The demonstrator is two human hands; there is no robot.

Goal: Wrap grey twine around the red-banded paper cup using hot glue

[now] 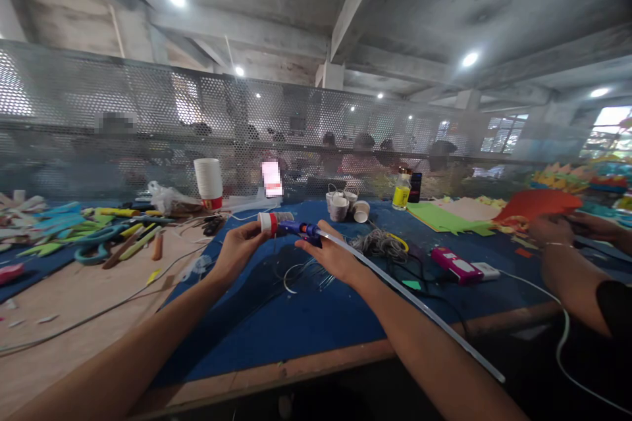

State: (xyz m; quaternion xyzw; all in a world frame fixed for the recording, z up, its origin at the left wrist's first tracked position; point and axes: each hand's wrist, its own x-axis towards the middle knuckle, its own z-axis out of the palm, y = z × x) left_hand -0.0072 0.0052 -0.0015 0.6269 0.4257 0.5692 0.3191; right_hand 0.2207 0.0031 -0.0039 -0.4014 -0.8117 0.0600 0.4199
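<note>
Left hand pinching a red-and-white paper cup on its side, right hand gripping a blue glue gun, over a blue mat

If the gun is hot, a slip of its tip, close to the cup and left hand, might cause a burn or smear glue; the long glue stick along the right forearm might get knocked; behind, small cups stand clustered, one tipped cup facing us, contents unclear; at left stands a tall stack of nested cups; at right, a yellow-labelled bottle, contents hard to tell
</note>
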